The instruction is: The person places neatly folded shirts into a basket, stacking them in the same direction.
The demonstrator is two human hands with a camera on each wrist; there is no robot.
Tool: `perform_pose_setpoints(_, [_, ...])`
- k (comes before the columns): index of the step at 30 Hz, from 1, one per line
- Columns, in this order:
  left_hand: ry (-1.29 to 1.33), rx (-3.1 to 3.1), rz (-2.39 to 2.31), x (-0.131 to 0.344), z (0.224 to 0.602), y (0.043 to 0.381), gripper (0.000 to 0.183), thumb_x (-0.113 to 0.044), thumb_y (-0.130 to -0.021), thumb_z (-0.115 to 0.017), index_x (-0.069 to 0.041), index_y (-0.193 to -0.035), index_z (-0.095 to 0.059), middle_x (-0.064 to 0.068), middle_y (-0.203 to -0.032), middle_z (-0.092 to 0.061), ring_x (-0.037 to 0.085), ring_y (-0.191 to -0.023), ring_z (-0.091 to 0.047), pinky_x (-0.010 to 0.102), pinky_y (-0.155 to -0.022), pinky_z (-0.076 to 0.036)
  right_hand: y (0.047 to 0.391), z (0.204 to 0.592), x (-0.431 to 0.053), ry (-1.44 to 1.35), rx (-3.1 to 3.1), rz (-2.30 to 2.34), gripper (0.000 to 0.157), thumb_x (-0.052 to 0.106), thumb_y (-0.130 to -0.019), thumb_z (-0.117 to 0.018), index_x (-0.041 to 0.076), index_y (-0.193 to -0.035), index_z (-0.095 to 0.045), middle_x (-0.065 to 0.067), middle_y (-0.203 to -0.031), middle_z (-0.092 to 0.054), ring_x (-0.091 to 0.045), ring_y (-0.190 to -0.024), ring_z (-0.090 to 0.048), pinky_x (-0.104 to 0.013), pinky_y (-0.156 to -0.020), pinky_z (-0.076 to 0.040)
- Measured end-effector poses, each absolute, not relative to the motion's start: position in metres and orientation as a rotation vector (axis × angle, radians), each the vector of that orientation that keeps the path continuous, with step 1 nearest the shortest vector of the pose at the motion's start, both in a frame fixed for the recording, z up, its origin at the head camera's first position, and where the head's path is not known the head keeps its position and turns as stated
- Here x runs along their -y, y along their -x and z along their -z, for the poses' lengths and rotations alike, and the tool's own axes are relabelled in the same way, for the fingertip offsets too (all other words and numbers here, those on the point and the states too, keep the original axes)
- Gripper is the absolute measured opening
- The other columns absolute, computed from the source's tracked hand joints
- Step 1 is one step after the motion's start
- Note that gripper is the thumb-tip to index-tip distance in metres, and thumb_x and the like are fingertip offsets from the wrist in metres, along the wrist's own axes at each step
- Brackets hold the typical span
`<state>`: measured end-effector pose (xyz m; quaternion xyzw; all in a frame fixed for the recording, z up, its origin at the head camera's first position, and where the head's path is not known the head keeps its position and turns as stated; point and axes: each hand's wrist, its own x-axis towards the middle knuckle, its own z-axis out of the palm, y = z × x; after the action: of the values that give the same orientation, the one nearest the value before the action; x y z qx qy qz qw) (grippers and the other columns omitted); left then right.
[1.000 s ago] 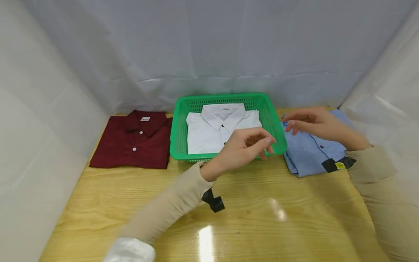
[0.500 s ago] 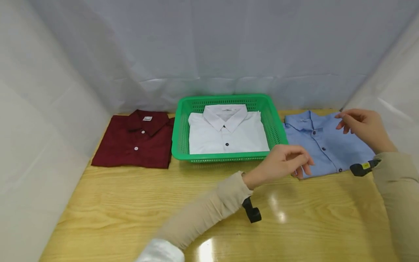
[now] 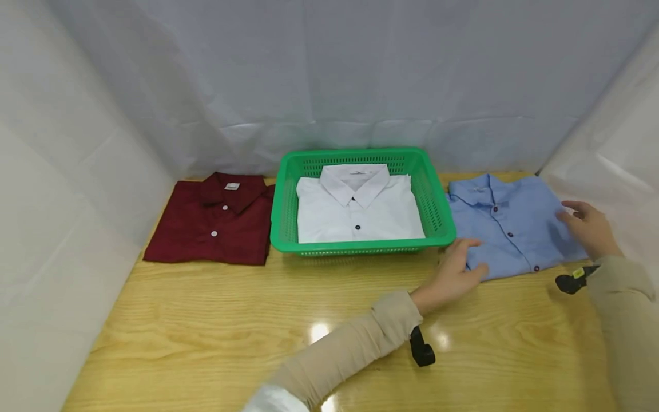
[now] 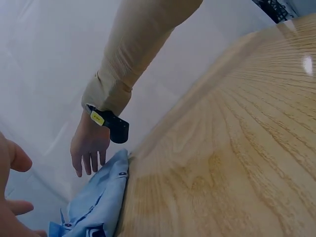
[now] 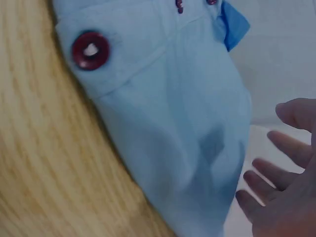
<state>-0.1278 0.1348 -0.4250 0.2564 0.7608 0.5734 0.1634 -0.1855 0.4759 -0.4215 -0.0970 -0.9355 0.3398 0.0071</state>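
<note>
A folded light-blue shirt (image 3: 515, 223) with dark buttons lies on the wooden table at the right. At its near left corner is my left hand (image 3: 455, 273), thumb and fingers spread, close to the basket's corner. My right hand (image 3: 592, 232) is beside the shirt's right edge; in the right wrist view its fingers (image 5: 264, 182) are parted and hold nothing. The left wrist view catches the right hand (image 4: 90, 145) reaching down over the far end of the blue shirt (image 4: 101, 197). A folded white shirt (image 3: 329, 214) lies in the green basket (image 3: 360, 247).
A folded maroon shirt (image 3: 237, 234) lies left of the basket. White sheeting (image 3: 360, 74) rises behind the table (image 3: 206, 332) and along both sides. The basket's right wall stands close against the blue shirt's left side.
My left hand has moved right from over the basket to the blue shirt's near left corner. My right hand has moved right across the blue shirt, then lowered to its right edge.
</note>
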Motion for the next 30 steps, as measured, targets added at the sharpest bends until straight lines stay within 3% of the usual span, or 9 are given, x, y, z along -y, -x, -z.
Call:
perform_pose_setpoints(2, [-0.670,-2.195,-1.609,-0.138,0.429,0.125,0.055,-0.031,-0.100,-0.052,-0.011,-0.149,-0.039,0.007,-0.158,-0.026,0.022,-0.146,-0.019,0.043,-0.116,-0.024,0.185,0.427,-0.481,0.317,2.982,-1.109,0.071,0.037,-0.105,-0.038,-0.016,-0.149,-0.018,-0.045,-0.148,-0.017,-0.064,-0.132,-0.021,-0.070,-0.104,-0.025])
perform_pose_setpoints(5, [-0.535,-2.186,-1.609,-0.143,0.433,0.122,0.062,-0.035,-0.098,-0.053,-0.011,-0.152,-0.034,0.012,-0.162,-0.015,0.030,-0.149,-0.002,0.051,-0.117,-0.018,0.184,0.433,-0.485,0.328,3.038,-1.123,0.076,0.036,-0.105,-0.037,-0.020,-0.146,-0.008,-0.048,-0.147,-0.009,-0.067,-0.132,-0.013,-0.073,-0.106,-0.017])
perform_pose_setpoints(7, [-0.436,-2.172,-1.633,-0.146,0.435,0.122,0.067,-0.036,-0.096,-0.054,-0.011,-0.154,-0.032,0.015,-0.150,-0.038,0.032,-0.149,0.000,0.051,-0.118,-0.017,0.183,0.437,-0.486,0.344,3.059,-1.121,0.078,0.037,-0.104,-0.036,-0.022,-0.145,-0.005,-0.049,-0.145,-0.007,-0.067,-0.132,-0.011,-0.073,-0.106,-0.015])
perform_pose_setpoints(9, [-0.333,-2.134,-1.700,-0.149,0.436,0.124,0.063,-0.035,-0.096,-0.055,-0.007,-0.150,-0.038,0.010,-0.134,-0.053,0.026,-0.146,-0.019,0.045,-0.114,-0.028,0.183,0.440,-0.486,0.360,3.062,-1.093,0.079,0.036,-0.104,-0.037,-0.023,-0.144,-0.005,-0.050,-0.144,-0.008,-0.068,-0.131,-0.011,-0.072,-0.106,-0.015])
perform_pose_setpoints(12, [-0.232,-2.085,-1.799,-0.153,0.438,0.128,0.041,-0.030,-0.094,-0.059,-0.001,-0.124,-0.056,-0.001,-0.085,-0.058,0.013,-0.105,-0.055,0.029,-0.088,-0.046,0.184,0.444,-0.485,0.399,3.062,-1.042,0.079,0.036,-0.103,-0.038,-0.023,-0.144,-0.005,-0.051,-0.143,-0.010,-0.068,-0.131,-0.013,-0.072,-0.106,-0.016])
perform_pose_setpoints(15, [-0.253,-2.084,-1.831,-0.155,0.441,0.135,0.032,-0.025,-0.093,-0.061,-0.002,-0.114,-0.055,-0.003,-0.084,-0.053,0.008,-0.073,-0.048,0.023,-0.064,-0.042,0.183,0.447,-0.484,0.420,3.077,-0.960,0.079,0.037,-0.103,-0.039,-0.022,-0.145,-0.008,-0.051,-0.142,-0.013,-0.069,-0.129,-0.016,-0.073,-0.103,-0.018])
perform_pose_setpoints(19, [-0.323,-2.118,-1.775,-0.156,0.443,0.144,0.060,-0.025,-0.094,-0.060,-0.007,-0.147,-0.039,-0.001,-0.129,-0.056,0.002,-0.107,-0.050,0.018,-0.085,-0.044,0.181,0.446,-0.483,0.402,3.137,-0.880,0.082,0.040,-0.103,-0.041,-0.021,-0.145,-0.008,-0.052,-0.141,-0.011,-0.072,-0.125,-0.015,-0.077,-0.098,-0.018])
perform_pose_setpoints(22, [-0.336,-2.160,-1.699,-0.154,0.445,0.149,0.057,-0.028,-0.095,-0.061,-0.005,-0.144,-0.042,0.003,-0.135,-0.054,0.005,-0.113,-0.050,0.020,-0.090,-0.045,0.179,0.443,-0.481,0.395,3.183,-0.850,0.087,0.043,-0.102,-0.043,-0.022,-0.145,-0.005,-0.053,-0.139,-0.008,-0.073,-0.123,-0.014,-0.078,-0.096,-0.018])
perform_pose_setpoints(30, [-0.468,-2.270,-1.558,-0.145,0.450,0.150,0.016,-0.021,-0.096,-0.063,-0.006,-0.097,-0.059,0.001,-0.067,-0.051,0.010,-0.057,-0.046,0.021,-0.052,-0.040,0.168,0.441,-0.476,0.287,3.290,-0.761,0.098,0.047,-0.100,-0.049,-0.026,-0.141,0.002,-0.057,-0.134,-0.002,-0.075,-0.119,-0.011,-0.080,-0.093,-0.020])
